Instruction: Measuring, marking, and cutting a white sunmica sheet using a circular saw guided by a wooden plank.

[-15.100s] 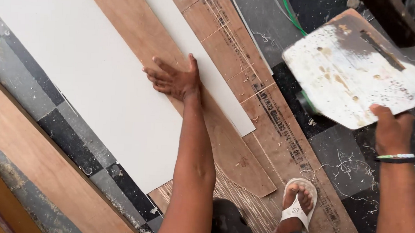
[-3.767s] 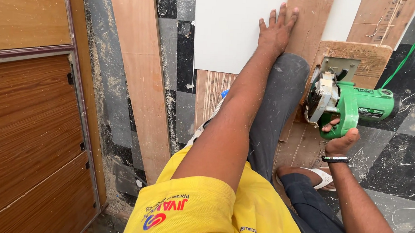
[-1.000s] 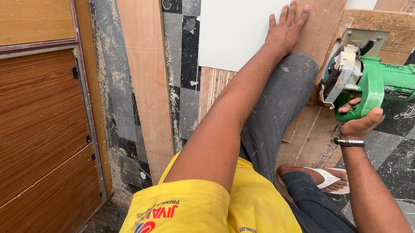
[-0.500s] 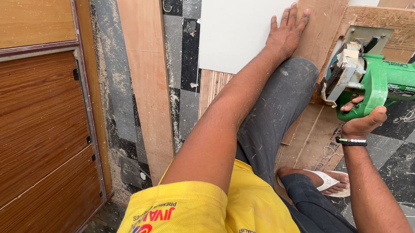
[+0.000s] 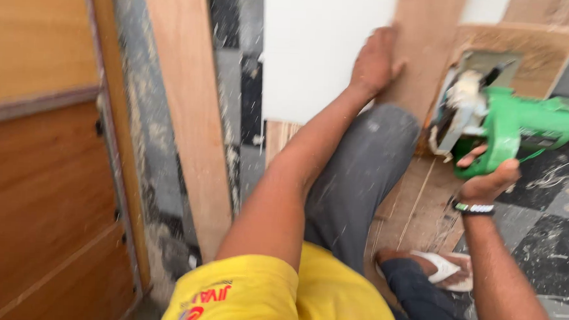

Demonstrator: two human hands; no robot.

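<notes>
So I'm looking down at a floor of dark and grey stone tiles, dusty and scratched, with a wooden door or cabinet front filling the left side. Long wooden planks lie across the floor, and a big white sheet sits on top of them. No boxes or bins anywhere that I can see. My left hand is pressed flat on the right edge of that white sheet, where it meets a brown plank; it's too blurry to tell how the fingers sit. My right hand is curled around the handle of a green power saw, gripping it from underneath, blade end pointing left, right over a dusty wooden board. Grey trouser knee sits between both arms, white sandal lower down.
</notes>
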